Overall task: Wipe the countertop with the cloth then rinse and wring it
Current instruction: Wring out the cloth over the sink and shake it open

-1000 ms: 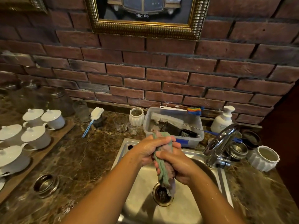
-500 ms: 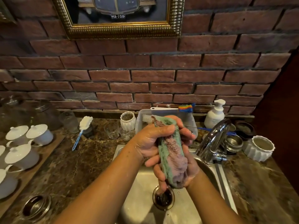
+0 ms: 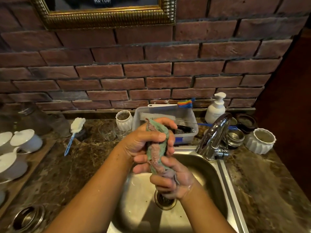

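Overhead, marble countertop (image 3: pixel 87 169) w/ steel sink (image 3: pixel 139 212), brick wall (image 3: pixel 151 71) behind

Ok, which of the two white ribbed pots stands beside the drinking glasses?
The ribbed pot left of the plastic tub, with the glasses just beside it. The other ribbed pot stands far right, beyond the tap.
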Demonstrator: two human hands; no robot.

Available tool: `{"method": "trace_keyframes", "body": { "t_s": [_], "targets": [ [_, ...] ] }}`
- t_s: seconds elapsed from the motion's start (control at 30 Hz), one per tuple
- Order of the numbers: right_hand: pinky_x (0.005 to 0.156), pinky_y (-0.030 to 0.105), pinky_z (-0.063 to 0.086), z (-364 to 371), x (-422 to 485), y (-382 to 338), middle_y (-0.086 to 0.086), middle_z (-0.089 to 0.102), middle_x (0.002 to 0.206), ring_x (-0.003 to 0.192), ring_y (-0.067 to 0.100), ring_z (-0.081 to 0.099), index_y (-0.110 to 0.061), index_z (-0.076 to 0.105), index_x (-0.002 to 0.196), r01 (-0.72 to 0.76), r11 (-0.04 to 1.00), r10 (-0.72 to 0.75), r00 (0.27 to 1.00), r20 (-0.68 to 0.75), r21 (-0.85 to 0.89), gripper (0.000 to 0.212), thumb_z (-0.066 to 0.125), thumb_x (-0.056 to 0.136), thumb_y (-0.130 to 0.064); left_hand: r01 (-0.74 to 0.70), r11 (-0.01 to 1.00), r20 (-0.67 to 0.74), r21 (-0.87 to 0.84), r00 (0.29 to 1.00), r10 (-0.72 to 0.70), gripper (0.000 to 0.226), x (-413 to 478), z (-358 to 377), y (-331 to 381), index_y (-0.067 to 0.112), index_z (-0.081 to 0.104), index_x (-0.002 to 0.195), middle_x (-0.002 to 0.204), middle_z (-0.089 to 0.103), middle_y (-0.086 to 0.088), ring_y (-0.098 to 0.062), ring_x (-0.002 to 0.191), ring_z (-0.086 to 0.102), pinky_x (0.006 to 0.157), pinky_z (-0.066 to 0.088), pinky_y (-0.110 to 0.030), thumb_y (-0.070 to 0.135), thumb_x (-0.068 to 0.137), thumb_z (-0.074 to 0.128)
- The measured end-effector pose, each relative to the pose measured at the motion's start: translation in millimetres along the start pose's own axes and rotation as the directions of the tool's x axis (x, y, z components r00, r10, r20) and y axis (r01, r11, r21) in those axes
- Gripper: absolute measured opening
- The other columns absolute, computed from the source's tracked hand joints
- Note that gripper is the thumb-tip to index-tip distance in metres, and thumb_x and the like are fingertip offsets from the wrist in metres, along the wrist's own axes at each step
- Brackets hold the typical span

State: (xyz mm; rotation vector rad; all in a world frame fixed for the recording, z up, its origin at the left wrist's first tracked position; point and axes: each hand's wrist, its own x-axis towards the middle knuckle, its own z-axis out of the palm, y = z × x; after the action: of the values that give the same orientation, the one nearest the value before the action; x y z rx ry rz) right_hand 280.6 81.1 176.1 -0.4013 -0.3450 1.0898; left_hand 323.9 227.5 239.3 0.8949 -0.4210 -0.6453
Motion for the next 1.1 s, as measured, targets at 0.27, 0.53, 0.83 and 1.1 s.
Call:
{"method": "trace_keyframes", "body": {
  "t_s": [0.27, 0.53, 0.83, 1.1],
  "targets": [
    [0.036, 0.014, 0.021, 8.8, -11.9, -22.9, -0.003, 0.049, 0.062, 0.040, 0.001, 0.039, -0.008, 0.059, 0.107, -0.086, 0.968, 0.028, 0.972, -0.235, -0.237, 0.036, 0.079, 0.086, -0.030, -0.103, 0.990, -0.194, -0.098, 0.977, 0.082, 0.021, -2.4, -9.7, -13.7, 0.007, 0.070, 0.103, 0.072, 0.060, -0.006, -0.017, 0.062, 0.063, 0.067, 0.057, -0.034, 0.017, 0.085, 0.074],
    [0.045, 0.020, 0.038, 20.2, -9.6, -26.0, -0.005, 0.054, 0.060, 0.048, 0.008, 0.043, -0.030, 0.063, 0.073, -0.285, 0.598, -0.254, 0.820, -0.514, -0.749, 0.048, 0.059, 0.083, -0.076, -0.046, 0.970, -0.478, -0.238, 0.875, -0.076, 0.022, 10.2, -5.1, -28.1, 0.016, 0.064, 0.080, 0.056, 0.048, 0.003, -0.009, 0.045, 0.047, 0.048, 0.046, -0.022, 0.034, 0.092, 0.061],
    [0.071, 0.038, 0.055, 1.4, -1.2, -15.0, 0.000, 0.070, 0.081, 0.074, 0.010, 0.065, -0.030, 0.065, 0.091, -0.481, -0.111, -0.436, 0.810, -0.392, -0.870, 0.054, 0.026, 0.088, -0.067, 0.135, 0.981, -0.475, -0.138, 0.860, -0.185, 0.044, 12.6, -9.8, -26.1, 0.018, 0.057, 0.063, 0.045, 0.037, 0.007, -0.006, 0.033, 0.031, 0.036, 0.030, -0.020, 0.029, 0.104, 0.045],
    [0.063, 0.038, 0.049, -14.2, 7.6, -12.6, -0.006, 0.057, 0.074, 0.069, 0.015, 0.055, -0.028, 0.051, 0.085, -0.427, -0.594, -0.340, 0.901, -0.268, -0.682, 0.056, 0.003, 0.093, -0.056, 0.099, 0.983, -0.641, -0.152, 0.747, -0.174, 0.043, 7.4, -18.0, -38.1, 0.018, 0.051, 0.061, 0.043, 0.035, 0.006, -0.007, 0.030, 0.027, 0.034, 0.026, -0.018, 0.027, 0.102, 0.044]
  ]
}}
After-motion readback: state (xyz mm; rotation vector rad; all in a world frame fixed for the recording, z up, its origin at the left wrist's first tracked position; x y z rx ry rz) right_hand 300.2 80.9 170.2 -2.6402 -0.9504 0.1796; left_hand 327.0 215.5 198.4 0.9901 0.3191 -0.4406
